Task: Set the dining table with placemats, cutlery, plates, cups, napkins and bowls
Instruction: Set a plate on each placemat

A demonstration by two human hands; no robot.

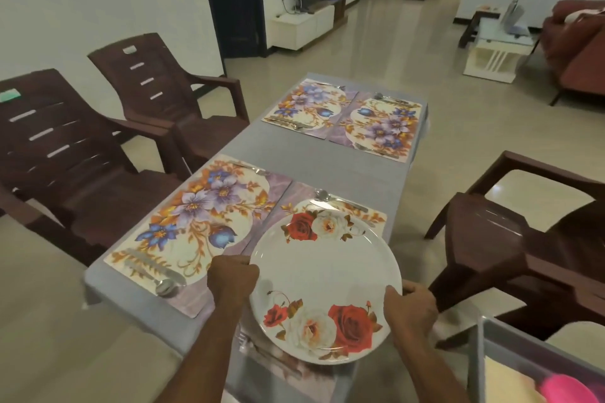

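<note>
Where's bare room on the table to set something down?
The grey tabletop is bare in a wide band between the near placemats and the far placemats, and in a narrow strip along the right edge. Placemat middles are free, cutlery sits only at their ends. Crowded: near right mat, under the plate held by the left hand and right hand.

White plate [325, 275] with red and cream roses; placemats [196, 219] with purple-blue flowers; brown chairs [75, 154].
</note>
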